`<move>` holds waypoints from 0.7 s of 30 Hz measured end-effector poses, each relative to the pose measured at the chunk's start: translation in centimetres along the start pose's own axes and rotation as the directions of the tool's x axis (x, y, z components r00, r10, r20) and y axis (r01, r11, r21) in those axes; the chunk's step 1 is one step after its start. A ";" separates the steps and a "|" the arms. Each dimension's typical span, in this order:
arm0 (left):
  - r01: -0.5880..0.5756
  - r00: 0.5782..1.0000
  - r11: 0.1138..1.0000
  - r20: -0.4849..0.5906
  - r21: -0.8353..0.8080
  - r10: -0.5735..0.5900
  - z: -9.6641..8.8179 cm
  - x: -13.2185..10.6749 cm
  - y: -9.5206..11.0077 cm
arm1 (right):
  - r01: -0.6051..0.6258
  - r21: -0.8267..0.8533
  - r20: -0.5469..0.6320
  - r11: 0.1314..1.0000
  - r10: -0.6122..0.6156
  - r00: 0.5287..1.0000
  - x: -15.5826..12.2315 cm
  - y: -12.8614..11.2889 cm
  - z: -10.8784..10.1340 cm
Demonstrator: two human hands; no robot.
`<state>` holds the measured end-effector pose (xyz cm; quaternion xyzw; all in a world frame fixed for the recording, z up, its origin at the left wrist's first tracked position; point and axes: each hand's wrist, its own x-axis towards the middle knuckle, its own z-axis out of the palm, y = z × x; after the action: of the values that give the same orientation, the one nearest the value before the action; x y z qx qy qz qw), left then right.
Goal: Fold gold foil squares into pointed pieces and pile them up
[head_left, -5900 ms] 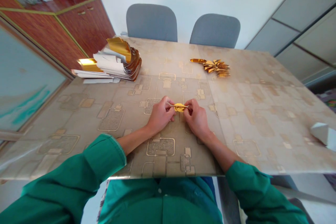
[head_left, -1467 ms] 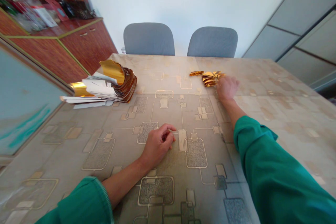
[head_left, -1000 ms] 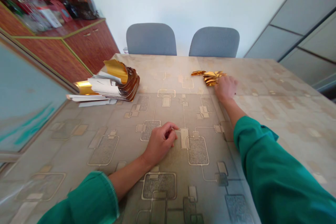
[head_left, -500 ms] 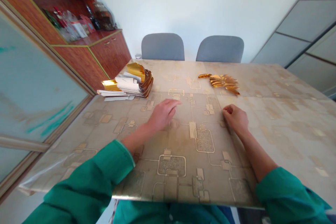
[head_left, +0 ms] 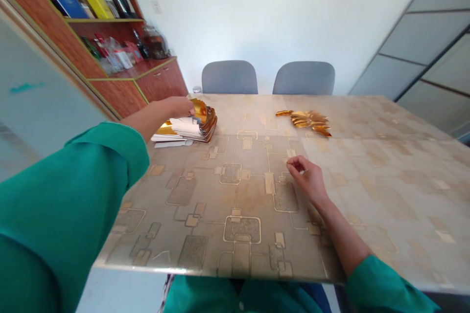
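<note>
My left hand [head_left: 179, 107] reaches to a thick stack of gold foil paper [head_left: 208, 129] at the far left of the table. Its fingers are closed at the gold sheet on top, with the fingertips partly hidden. White backs of the sheets show along the stack's front, and its right side curls upward. My right hand [head_left: 306, 175] hovers over or rests on the tablecloth right of centre, thumb and forefinger pinched together with nothing visible in them. Beyond it lies a small pile of folded gold foil pieces [head_left: 310, 120], touched by neither hand.
A patterned tablecloth [head_left: 242, 195] covers the table. Two grey chairs [head_left: 229, 77] stand at the far side before a white wall. To the left rise a wooden cabinet [head_left: 161, 80] with loaded shelves and a frosted glass panel [head_left: 36, 122].
My left hand has moved from the table's middle, forward and left, onto the gold paper stack. My right hand has shifted slightly left, and the view has tilted up a little.
</note>
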<state>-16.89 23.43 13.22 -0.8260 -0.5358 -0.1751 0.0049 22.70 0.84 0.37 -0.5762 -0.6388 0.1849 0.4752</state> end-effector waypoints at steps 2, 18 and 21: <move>0.034 0.989 0.996 0.141 0.079 -0.045 -0.6 0.2 -0.1 | -0.001 0.006 -0.002 1.000 0.001 1.000 -0.1 0.2 -0.1; -0.110 0.971 0.886 0.239 0.451 -0.001 -5.2 0.1 -0.1 | 0.031 0.037 0.008 0.999 -0.032 0.999 -0.1 -0.7 0.1; -0.099 0.989 0.846 0.145 0.523 0.025 -5.9 -0.7 0.7 | 0.044 0.035 0.008 0.998 -0.044 0.999 -0.1 -0.6 0.2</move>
<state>-18.23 21.35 18.67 -0.8194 -0.5353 0.0348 0.2021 22.17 0.60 0.70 -0.5527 -0.6501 0.1882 0.4863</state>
